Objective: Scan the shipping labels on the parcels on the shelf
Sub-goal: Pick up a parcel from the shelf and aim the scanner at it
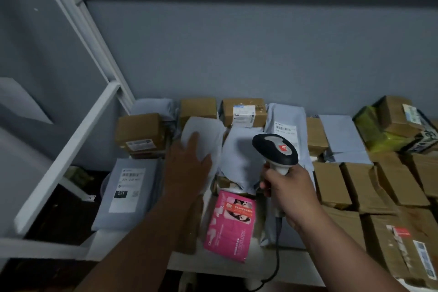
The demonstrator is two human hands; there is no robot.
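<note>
My right hand [288, 189] grips the handle of a barcode scanner [276, 149], grey and black with a red sticker, its head raised over the grey mailer bags in the middle of the shelf. My left hand [189, 161] reaches forward with straight fingers and touches a pale grey mailer bag [206, 135] that shows no label. A grey bag with a white shipping label marked 231 [126, 189] lies at the front left. A pink packet [231, 220] lies at the front centre. A labelled brown box [244, 111] and a labelled grey bag [285, 128] sit behind.
Brown cardboard boxes [369, 185] fill the right side of the white shelf [225, 263]. A box with a yellow-green bag [376, 130] sits at the far right. The shelf's white frame post [71, 144] slants along the left. The scanner cable [276, 261] hangs over the front edge.
</note>
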